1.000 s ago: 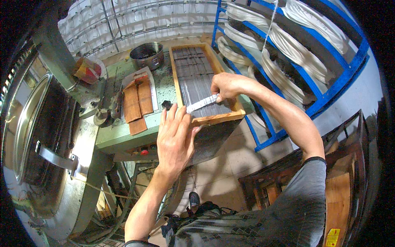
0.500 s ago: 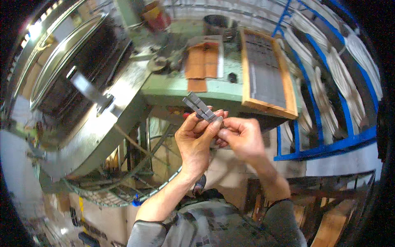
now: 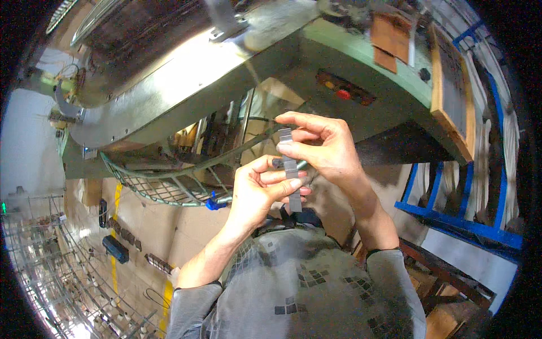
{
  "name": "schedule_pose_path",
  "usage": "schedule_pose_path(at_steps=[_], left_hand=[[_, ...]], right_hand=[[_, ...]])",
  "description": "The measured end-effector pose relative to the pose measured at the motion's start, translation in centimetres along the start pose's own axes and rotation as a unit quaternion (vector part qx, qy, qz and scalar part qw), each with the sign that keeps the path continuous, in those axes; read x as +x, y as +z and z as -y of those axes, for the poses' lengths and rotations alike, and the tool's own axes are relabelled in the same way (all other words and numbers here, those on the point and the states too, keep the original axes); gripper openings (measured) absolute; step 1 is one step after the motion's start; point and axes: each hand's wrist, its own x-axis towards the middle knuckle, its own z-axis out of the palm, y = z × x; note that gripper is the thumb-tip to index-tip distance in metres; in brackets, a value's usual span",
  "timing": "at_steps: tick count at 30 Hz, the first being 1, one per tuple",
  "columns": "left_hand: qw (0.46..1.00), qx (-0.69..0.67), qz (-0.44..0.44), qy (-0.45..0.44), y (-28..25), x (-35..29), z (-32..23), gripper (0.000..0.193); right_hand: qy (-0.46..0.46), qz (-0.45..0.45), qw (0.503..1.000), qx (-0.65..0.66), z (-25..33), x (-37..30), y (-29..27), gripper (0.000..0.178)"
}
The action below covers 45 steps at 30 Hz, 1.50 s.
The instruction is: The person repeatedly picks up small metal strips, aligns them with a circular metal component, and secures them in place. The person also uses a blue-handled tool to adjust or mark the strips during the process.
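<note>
Between my hands is a narrow grey metal strip (image 3: 291,165), made up of several short blocks in a line and standing nearly upright in the picture. My left hand (image 3: 254,192) pinches its lower part, thumb across the front and fingers behind. At its upper part, my right hand (image 3: 327,147) grips with thumb and fingers, the index finger curving over beyond the strip's top end. A small dark piece (image 3: 277,162) shows beside the left fingertips; its kind is unclear. The fingers hide part of the strip.
Ahead stands a green machine table (image 3: 361,51) with red and yellow buttons (image 3: 342,94) below its top. Orange cards (image 3: 389,37) and a wood-framed board (image 3: 451,90) lie on it. A curved mesh guard (image 3: 164,186) is left; a blue rack (image 3: 457,220) with white yarn is right.
The view has swung left and down. The metal strip, earlier seen as parallel pieces slanting up-left, is now one upright line. My right hand has moved from its lower end to its upper part.
</note>
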Motion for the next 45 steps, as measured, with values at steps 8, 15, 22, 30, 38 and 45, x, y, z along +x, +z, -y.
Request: schedule_pose_path(at_steps=[8,15,22,30,38,45], left_hand=[[0.997,-0.067,-0.011,-0.019,-12.2,-4.3,-3.2,0.033],[0.998,-0.049,-0.024,-0.037,-26.3,-7.3,-7.2,0.035],[0.996,-0.047,-0.030,-0.064,-34.6,-8.0,-10.3,0.038],[0.992,-0.029,0.028,-0.122,-37.0,-5.4,-13.1,0.045],[0.997,-0.055,0.028,-0.042,-36.7,-4.8,-12.1,0.046],[0.995,-0.093,-0.036,-0.002,-37.5,-5.6,-9.5,0.049]], right_hand=[[0.023,-0.037,0.998,0.038,-2.0,3.7,13.4,0.032],[0.069,-0.062,0.991,0.101,-3.7,7.6,27.8,0.030],[0.203,0.042,0.961,0.185,-4.3,10.0,35.0,0.030],[0.300,-0.068,0.917,0.255,-5.4,12.7,37.3,0.024],[0.251,-0.029,0.936,0.246,-4.8,12.8,36.9,0.027],[0.085,-0.001,0.989,-0.123,-10.5,8.0,33.9,0.040]])
